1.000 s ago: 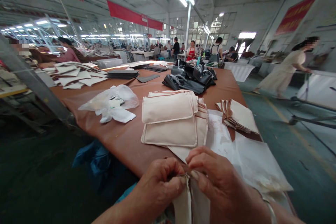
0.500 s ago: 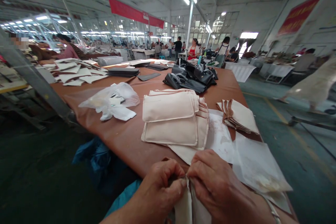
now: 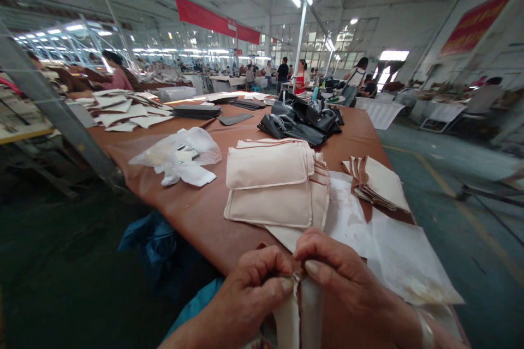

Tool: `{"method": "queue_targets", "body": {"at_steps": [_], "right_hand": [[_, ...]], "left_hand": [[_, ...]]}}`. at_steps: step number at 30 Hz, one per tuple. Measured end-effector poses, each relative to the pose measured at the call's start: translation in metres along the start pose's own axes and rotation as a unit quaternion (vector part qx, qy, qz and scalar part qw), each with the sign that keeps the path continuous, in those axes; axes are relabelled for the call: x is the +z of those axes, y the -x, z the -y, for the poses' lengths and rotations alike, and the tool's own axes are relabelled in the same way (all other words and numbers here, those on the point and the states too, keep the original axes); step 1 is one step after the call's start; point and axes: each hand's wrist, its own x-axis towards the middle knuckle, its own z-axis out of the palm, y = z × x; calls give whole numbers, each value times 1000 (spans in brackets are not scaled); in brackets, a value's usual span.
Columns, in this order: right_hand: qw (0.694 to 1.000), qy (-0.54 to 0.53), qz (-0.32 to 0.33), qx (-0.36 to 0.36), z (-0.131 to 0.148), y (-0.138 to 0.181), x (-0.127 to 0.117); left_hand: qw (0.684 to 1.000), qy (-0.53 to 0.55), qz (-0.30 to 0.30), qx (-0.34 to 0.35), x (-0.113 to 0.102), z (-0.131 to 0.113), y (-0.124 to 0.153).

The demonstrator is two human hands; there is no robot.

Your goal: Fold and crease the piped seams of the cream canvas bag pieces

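Observation:
My left hand (image 3: 249, 294) and my right hand (image 3: 344, 289) meet at the near edge of the brown table (image 3: 196, 212). Both pinch the top edge of a cream fabric piece (image 3: 301, 313) that hangs down between them, thumbs and fingertips pressed together on it. Just beyond my hands lies a stack of cream fabric bags with brown trim (image 3: 274, 182). White paper sheets (image 3: 393, 256) lie under and to the right of my right hand.
A fan of cream and brown pieces (image 3: 380, 182) sits at the right. A clear plastic bag (image 3: 180, 155) lies left; black handbags (image 3: 303, 120) and dark panels (image 3: 196, 112) lie farther back. Blue plastic (image 3: 151, 240) hangs below the table edge. Other people work in the background.
My hands keep pinching the fabric, the fingertips shifting slightly. The view has drifted a little. A person in a light dress walked out of view at the right.

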Motion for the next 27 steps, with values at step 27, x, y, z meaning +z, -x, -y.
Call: {"method": "queue_targets", "body": {"at_steps": [27], "right_hand": [[985, 151, -83, -12, -19, 6, 29]], "left_hand": [[831, -480, -179, 218, 11, 2, 3]]}}
